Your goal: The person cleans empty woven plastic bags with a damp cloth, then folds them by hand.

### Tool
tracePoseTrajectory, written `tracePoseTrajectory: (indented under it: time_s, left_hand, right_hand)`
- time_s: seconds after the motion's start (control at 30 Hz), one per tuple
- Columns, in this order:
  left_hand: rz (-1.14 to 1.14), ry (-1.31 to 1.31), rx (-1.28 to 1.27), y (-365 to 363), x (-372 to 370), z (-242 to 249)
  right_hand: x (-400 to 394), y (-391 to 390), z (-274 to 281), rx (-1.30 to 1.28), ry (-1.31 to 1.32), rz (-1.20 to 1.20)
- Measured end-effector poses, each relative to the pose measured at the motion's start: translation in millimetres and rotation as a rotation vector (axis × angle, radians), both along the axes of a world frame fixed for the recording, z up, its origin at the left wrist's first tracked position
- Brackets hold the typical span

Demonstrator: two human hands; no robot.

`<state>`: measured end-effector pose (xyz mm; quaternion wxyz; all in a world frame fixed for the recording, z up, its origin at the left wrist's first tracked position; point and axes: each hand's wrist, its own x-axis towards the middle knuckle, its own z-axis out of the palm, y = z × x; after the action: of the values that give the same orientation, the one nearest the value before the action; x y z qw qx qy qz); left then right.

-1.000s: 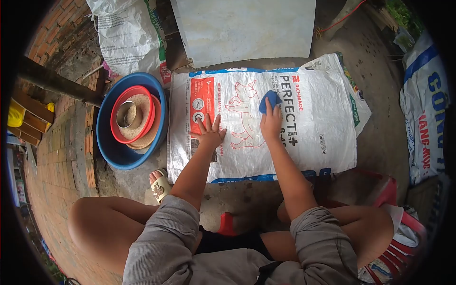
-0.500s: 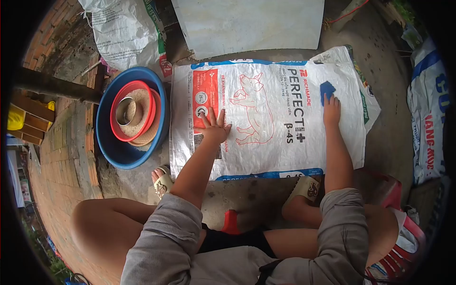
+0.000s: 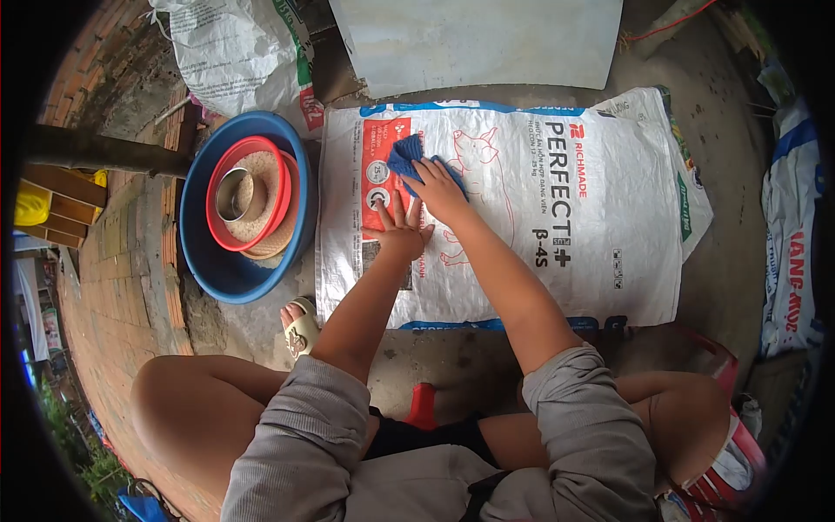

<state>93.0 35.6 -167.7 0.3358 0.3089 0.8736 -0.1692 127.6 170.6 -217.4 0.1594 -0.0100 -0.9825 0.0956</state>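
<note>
A white printed feed sack (image 3: 644, 200) with a red pig outline lies flat on the ground in front of me. My left hand (image 3: 400, 237) rests on its left part with fingers spread, holding nothing. Just above and to the right, my right hand (image 3: 441, 191) presses a bunched blue cloth (image 3: 405, 155) onto the sack's surface. The cloth covers part of the red print and reaches the pig drawing. Some of it is hidden under the fingers and palm.
Left of the sack stands a blue basin (image 3: 193, 235) holding a red basin (image 3: 217, 230), a metal cup (image 3: 228, 195) and grain. A pale board (image 3: 478, 43) lies beyond. Other sacks, one white (image 3: 230, 61) and one at right (image 3: 791, 235), flank the area.
My right hand has swept the blue cloth from the sack's right side across to its left, near my left hand. The left hand stays on the sack.
</note>
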Motion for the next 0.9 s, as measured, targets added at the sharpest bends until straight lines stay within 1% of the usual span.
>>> tracePoseTrajectory:
  time_s: [0.07,0.1,0.17,0.2,0.27,0.3,0.33,0.37,0.4,0.47,0.5,0.53,0.6,0.67,0.73,0.8,0.83,0.87,0.9]
  left_hand:
    - [0.017,-0.012,0.065,-2,0,0]
    - [0.019,-0.025,0.066,-1,0,4]
    - [0.009,-0.032,0.074,0,-3,1]
    - [-0.001,-0.036,0.084,-1,-3,-1]
    - [0.002,-0.028,0.082,-1,-4,-2]
    - [0.010,-0.032,0.092,-2,-3,0]
    - [0.017,-0.037,0.102,-2,-4,1]
    - [0.018,-0.040,0.111,-2,-5,-1]
    - [0.020,-0.042,0.115,-2,-6,-1]
    - [0.022,-0.049,0.102,-2,-6,-1]
    - [0.028,-0.047,0.080,0,-5,0]
    - [0.031,-0.046,0.087,0,-4,0]
    - [0.042,-0.044,0.100,-1,-4,1]
    - [0.067,-0.034,0.136,-1,-6,3]
    - [0.094,-0.115,0.213,-3,-6,12]
    - [0.321,-0.346,0.400,3,-27,19]
    - [0.573,-0.607,0.808,4,-33,7]
    - [0.809,-0.866,1.223,0,-34,19]
    - [0.971,-1.086,1.171,-4,-34,32]
  right_hand:
    - [3,23,11,-0.100,0.020,-0.068]
    - [10,46,10,-0.015,0.034,-0.156]
    - [39,103,14,0.018,0.057,-0.422]
    - [61,138,9,0.162,-0.003,-0.556]
    - [121,201,7,0.241,-0.131,-0.847]
    - [157,232,-4,0.293,-0.211,-0.979]
    - [180,239,23,0.100,-0.289,-1.000]
    - [198,250,18,0.197,-0.200,-0.981]
    - [206,254,18,0.179,-0.151,-1.031]
    - [192,242,21,-0.063,-0.002,-1.264]
    - [180,228,23,-0.208,0.143,-1.278]
    - [160,205,31,-0.356,0.292,-1.282]
    - [123,149,34,-0.485,0.500,-1.040]
    - [84,82,42,-0.755,0.433,-0.828]
    - [57,19,59,-0.937,0.332,-0.590]
    - [41,-33,83,-1.038,0.296,-0.404]
    - [34,-53,85,-1.065,0.262,-0.344]
    - [30,-65,81,-1.090,0.234,-0.286]
    - [26,-73,72,-1.091,0.154,-0.248]
